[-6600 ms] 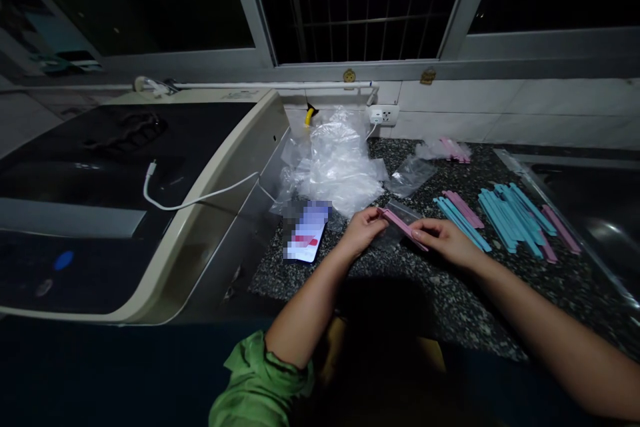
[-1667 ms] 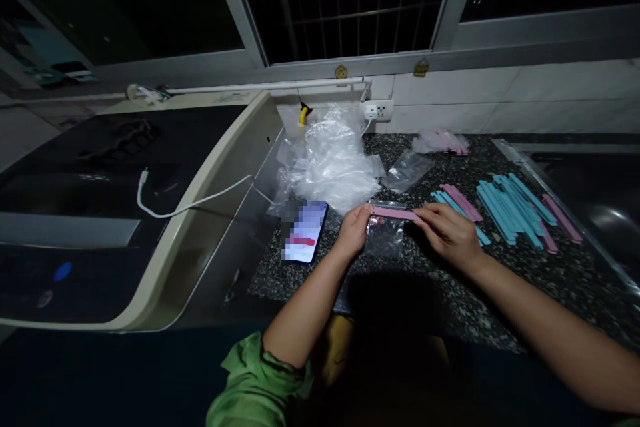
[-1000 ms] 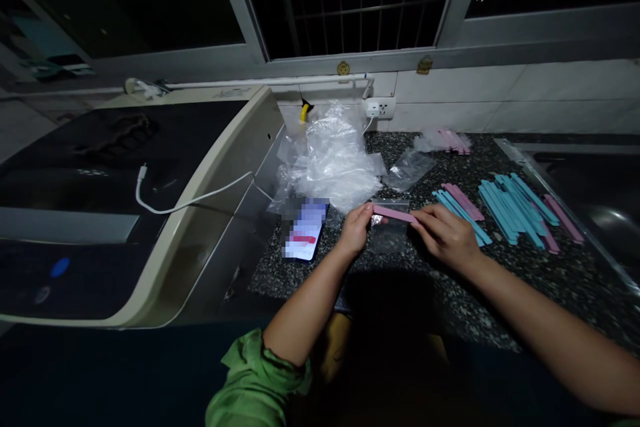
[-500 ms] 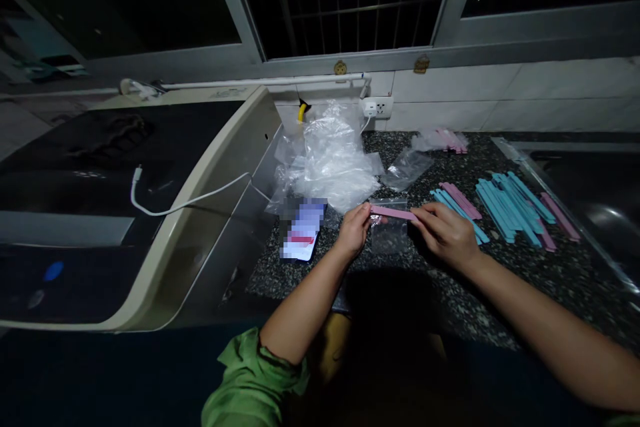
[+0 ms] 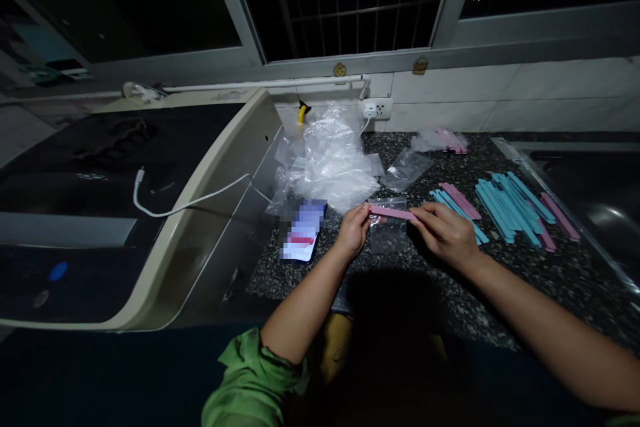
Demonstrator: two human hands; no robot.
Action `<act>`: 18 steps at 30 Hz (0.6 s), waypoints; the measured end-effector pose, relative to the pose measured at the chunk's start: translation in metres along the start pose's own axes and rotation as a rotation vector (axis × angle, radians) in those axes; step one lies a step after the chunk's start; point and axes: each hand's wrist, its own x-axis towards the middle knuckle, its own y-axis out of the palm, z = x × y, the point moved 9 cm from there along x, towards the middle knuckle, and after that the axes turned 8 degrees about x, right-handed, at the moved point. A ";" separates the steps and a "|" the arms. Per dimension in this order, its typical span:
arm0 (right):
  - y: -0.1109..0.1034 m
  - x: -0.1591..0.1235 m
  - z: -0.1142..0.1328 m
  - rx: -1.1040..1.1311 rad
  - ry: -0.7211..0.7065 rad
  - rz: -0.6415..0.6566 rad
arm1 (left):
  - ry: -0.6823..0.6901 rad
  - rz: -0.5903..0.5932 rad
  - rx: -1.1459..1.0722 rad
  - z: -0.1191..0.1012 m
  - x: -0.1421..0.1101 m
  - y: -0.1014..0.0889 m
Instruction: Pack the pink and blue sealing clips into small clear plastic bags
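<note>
A flat pink strip (image 5: 391, 213) is stretched level between my two hands, above the dark speckled counter. My left hand (image 5: 354, 230) pinches its left end, and my right hand (image 5: 446, 232) pinches its right end. Just below and behind the strip is a small clear zip bag (image 5: 389, 237); whether a finger touches it I cannot tell. To the right of my right hand lie blue strips (image 5: 507, 208) in a loose pile, with a few pink strips (image 5: 460, 200) beside them. How many strips are between my fingers is too small to make out.
A heap of clear plastic bags (image 5: 337, 163) lies at the back. The lit phone (image 5: 304, 230) rests left of my left hand. A washing machine (image 5: 200, 213) with a white cable (image 5: 200, 203) on it borders the left; a metal sink (image 5: 595, 200) borders the right.
Almost nothing differs. Both hands keep hold of the pink strip in nearly the same place, and the view has shifted very slightly.
</note>
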 end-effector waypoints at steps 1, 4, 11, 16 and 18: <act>0.000 0.000 -0.001 0.002 0.007 0.004 | 0.001 -0.001 -0.004 0.000 0.000 0.000; 0.002 -0.001 -0.003 0.017 0.039 0.019 | -0.008 -0.008 0.000 0.002 0.001 -0.001; 0.002 -0.001 -0.006 0.088 0.055 -0.011 | -0.016 -0.029 -0.051 0.008 0.005 -0.005; 0.004 -0.003 -0.011 0.148 0.097 -0.025 | -0.034 -0.049 -0.025 0.009 0.006 -0.007; 0.005 -0.003 -0.013 0.161 0.110 -0.026 | -0.031 -0.051 -0.031 0.009 0.006 -0.008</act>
